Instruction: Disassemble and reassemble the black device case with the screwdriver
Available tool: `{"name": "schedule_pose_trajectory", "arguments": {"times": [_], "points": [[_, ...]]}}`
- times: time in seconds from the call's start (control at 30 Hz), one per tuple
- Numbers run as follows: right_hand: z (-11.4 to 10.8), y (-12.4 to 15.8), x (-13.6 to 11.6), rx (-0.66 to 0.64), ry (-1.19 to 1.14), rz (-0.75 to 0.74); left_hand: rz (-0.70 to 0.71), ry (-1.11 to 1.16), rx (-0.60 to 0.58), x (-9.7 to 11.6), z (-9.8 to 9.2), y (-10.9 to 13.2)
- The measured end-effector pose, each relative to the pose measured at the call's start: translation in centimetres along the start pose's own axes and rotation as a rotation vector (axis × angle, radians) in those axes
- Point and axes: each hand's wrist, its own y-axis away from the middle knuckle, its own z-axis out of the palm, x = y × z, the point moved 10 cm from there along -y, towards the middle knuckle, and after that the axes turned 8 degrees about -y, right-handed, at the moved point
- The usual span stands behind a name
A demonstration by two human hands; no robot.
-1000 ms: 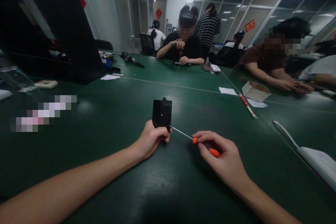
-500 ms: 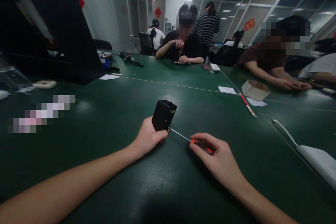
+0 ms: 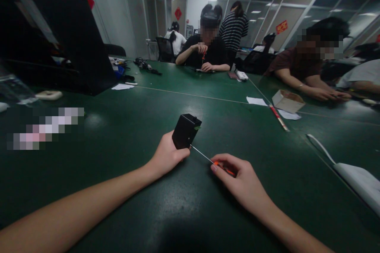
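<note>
Near the middle of the head view, my left hand (image 3: 169, 152) is closed around the lower part of a black box (image 3: 184, 130), holding it tilted over the table. A small knob stands on the box's top, and a green strip shows at its right side. My right hand (image 3: 239, 176) grips a screwdriver (image 3: 225, 168) by its orange and black handle. The thin metal shaft points up and left, and its tip meets the lower right edge of the box, close to my left thumb. Whether the tip sits in a screw is too small to tell.
The green table (image 3: 133, 122) spreads all around. A large black case (image 3: 74, 39) stands at left. On the right are an open cardboard box (image 3: 287, 102), a red stick-like packet (image 3: 279, 118) and a white device (image 3: 358, 184). A co-worker (image 3: 208, 49) sits opposite, another (image 3: 311, 63) at right.
My right hand and the screwdriver handle have shifted slightly left and down. The black box has turned a little in my left hand, while the tip stays at its edge.
</note>
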Motion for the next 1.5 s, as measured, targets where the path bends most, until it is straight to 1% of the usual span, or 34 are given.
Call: {"name": "schedule_pose_trajectory", "arguments": {"times": [0.1,0.33,0.47,0.57,0.63,0.7,0.8,0.93,1.07,1.17,1.27,1.37,1.43,1.5], "points": [[-0.1,-0.1,0.1,0.015,0.017,0.003,0.021,-0.016,-0.007,0.1,0.1,0.0],[-0.2,-0.4,0.9,-0.004,-0.093,0.051,0.043,-0.063,-0.016,0.0,0.2,0.1],[-0.7,-0.4,0.5,0.032,-0.030,0.007,0.039,-0.044,-0.018,0.0,0.2,0.0],[-0.9,-0.5,0.6,0.056,0.015,0.017,0.042,-0.045,-0.021,0.1,0.2,0.0],[-0.8,-0.6,0.8,0.044,0.001,0.030,0.050,-0.055,-0.023,0.2,0.2,0.0],[-0.7,-0.6,1.0,0.029,-0.058,0.064,0.052,-0.056,-0.018,0.3,0.2,0.1],[-0.3,-0.6,1.7,0.010,-0.209,0.153,0.032,-0.026,-0.018,0.3,0.2,0.1],[0.3,-0.6,2.4,-0.013,-0.411,0.213,-0.013,0.064,-0.053,0.1,0.4,0.0],[-0.3,-0.7,3.1,0.041,-0.507,0.238,-0.039,0.123,-0.100,-0.2,0.7,-0.1],[-0.4,-0.9,3.0,0.034,-0.468,0.226,-0.030,0.134,-0.117,-0.4,0.8,-0.1],[0.5,-0.7,2.5,-0.064,-0.354,0.196,-0.006,0.161,-0.133,-0.3,1.0,0.0],[1.6,-0.4,2.0,-0.151,-0.302,0.165,0.001,0.167,-0.137,-0.2,0.9,0.1],[1.9,-0.2,1.9,-0.162,-0.290,0.154,-0.004,0.155,-0.142,-0.2,0.9,0.1],[1.4,-0.1,1.7,-0.118,-0.270,0.132,-0.005,0.149,-0.140,-0.1,0.9,0.2]]}}
